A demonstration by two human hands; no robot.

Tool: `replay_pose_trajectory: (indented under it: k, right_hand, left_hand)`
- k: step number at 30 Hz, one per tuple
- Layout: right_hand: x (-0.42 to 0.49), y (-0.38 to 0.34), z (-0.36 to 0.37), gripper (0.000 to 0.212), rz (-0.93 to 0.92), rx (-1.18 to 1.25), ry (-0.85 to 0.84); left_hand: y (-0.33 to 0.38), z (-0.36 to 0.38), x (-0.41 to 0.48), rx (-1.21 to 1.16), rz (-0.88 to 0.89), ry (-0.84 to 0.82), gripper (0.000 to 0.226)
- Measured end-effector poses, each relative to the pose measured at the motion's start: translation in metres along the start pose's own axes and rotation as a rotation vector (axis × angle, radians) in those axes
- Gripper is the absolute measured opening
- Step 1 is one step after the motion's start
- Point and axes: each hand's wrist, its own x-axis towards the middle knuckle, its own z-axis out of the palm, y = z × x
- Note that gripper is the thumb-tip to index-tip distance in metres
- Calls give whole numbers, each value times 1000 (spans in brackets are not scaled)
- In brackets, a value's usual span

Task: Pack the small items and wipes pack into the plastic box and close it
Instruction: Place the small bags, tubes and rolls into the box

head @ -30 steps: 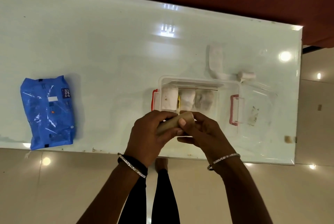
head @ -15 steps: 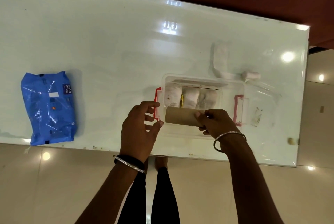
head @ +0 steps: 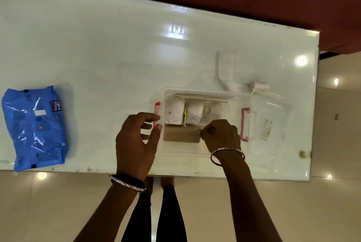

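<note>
A clear plastic box (head: 205, 90) with red clips stands open near the table's front edge. Three white rolled items (head: 193, 112) lie side by side along its far wall. A brown cardboard tube (head: 180, 134) lies flat inside the box in front of them. My right hand (head: 221, 136) is inside the box with its fingers on the tube's right end. My left hand (head: 134, 140) rests by the box's left side, fingers spread, thumb against the wall near the left red clip (head: 157, 108). The blue wipes pack (head: 35, 129) lies far left on the table.
The clear lid (head: 273, 122) lies flat right of the box. A white bandage strip (head: 226, 66) and a small white roll (head: 259, 85) lie behind the box. A small brown scrap (head: 303, 154) sits near the right front corner. The table edge runs just below my wrists.
The tube, held in both hands above the box front, has gone down into the box with my right hand. My left hand has let go and moved to the box's left side.
</note>
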Motion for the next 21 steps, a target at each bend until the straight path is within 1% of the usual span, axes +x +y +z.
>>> replay_pose_trajectory:
  k: [3,5,7,9,10,11,12,13,15,18,21]
  right_hand:
    - [-8,0,-41,22,-91,156,98]
    - [-3,5,-71,21,-137,287,224]
    - [14,17,-95,20,-136,371,376]
    - [43,33,-113,14,-168,313,531]
    - [60,42,-119,10,-197,261,579]
    - [77,48,-125,11,-222,202,606]
    - [95,56,-128,16,-250,152,596]
    - [111,62,-131,21,-265,96,551]
    - [139,72,-134,31,-269,-22,393]
    - [158,77,-135,40,-266,-159,192]
    - [162,74,-133,39,-223,-232,135]
  left_hand:
    - [12,1,13,-11,57,51,12]
    - [22,5,23,-24,85,58,11]
    - [30,8,34,-41,99,62,11]
    - [38,13,43,-50,116,66,11]
    - [42,15,47,-52,126,69,11]
    - [46,18,50,-55,132,69,11]
    - [48,20,53,-57,136,67,11]
    - [51,23,55,-58,138,63,11]
    - [56,28,59,-57,132,54,10]
    - [61,36,62,-52,114,50,11]
    - [64,39,67,-43,110,44,11]
